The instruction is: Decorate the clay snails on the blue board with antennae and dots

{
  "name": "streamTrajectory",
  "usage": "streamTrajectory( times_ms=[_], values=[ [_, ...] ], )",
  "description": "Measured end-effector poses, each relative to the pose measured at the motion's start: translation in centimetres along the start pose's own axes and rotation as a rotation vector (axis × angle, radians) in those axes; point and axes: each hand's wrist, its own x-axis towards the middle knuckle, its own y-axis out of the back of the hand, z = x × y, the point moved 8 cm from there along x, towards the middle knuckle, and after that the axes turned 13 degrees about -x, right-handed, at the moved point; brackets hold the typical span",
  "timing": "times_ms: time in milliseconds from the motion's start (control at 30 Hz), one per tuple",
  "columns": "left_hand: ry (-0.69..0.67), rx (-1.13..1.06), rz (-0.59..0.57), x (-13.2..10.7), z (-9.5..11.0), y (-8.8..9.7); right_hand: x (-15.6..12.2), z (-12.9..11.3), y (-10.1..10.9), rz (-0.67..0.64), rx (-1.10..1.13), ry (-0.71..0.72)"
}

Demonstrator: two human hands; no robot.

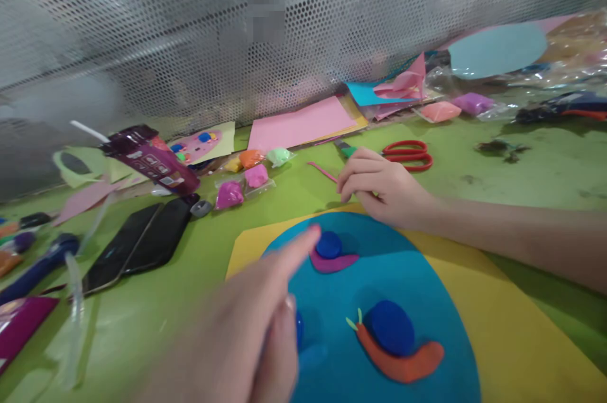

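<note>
My left hand (246, 321) reaches in from the lower left, blurred by motion. Its index finger is stretched out, the tip beside a small blue clay disc (329, 244) on a purple clay crescent (334, 263); any contact is unclear. These lie on a blue paper circle (332, 302) over a yellow sheet (512, 327). Lower down, an orange clay snail body (403, 365) with pale green feelers curves under a larger blue disc (391, 327). Past the circle's far edge, my right hand (379, 185) has its fingers curled at the end of a thin pink clay strip (322, 171).
Red-handled scissors (408, 155) lie beyond my right hand. Bagged clay pieces (230, 194), a dark phone case (142, 241) and a tilted purple bottle with a straw (154, 159) are to the left. Pink paper (298, 124) lies before a perforated metal panel (303, 30).
</note>
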Motion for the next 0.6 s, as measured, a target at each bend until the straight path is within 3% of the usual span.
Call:
streamTrajectory(
  times_ms=[100, 200, 267, 433, 533, 600],
  values=[
    [0.076, -0.077, 0.048, 1.8, -3.2, 0.9, 0.0, 0.1, -0.1, -0.025, -0.007, -0.022],
    [0.122, -0.378, 0.146, 3.0, -6.2, 0.8, 0.0, 0.2, 0.0, -0.03, -0.015, -0.025],
    [0.137, -0.58, 0.161, 3.6, -7.6, -0.2, 0.0, 0.3, 0.1, -0.019, -0.035, -0.031],
    [0.353, -0.888, 0.107, 4.0, -10.1, -3.2, 0.0, 0.3, -0.1, -0.04, -0.106, -0.024],
    [0.387, -0.89, 0.116, 3.9, -10.4, -3.0, 0.1, 0.0, -0.3, -0.065, -0.136, 0.004],
    [0.36, -0.729, -0.006, 3.9, -9.8, -3.1, 0.1, -0.2, -0.5, -0.085, -0.139, 0.029]
  ],
)
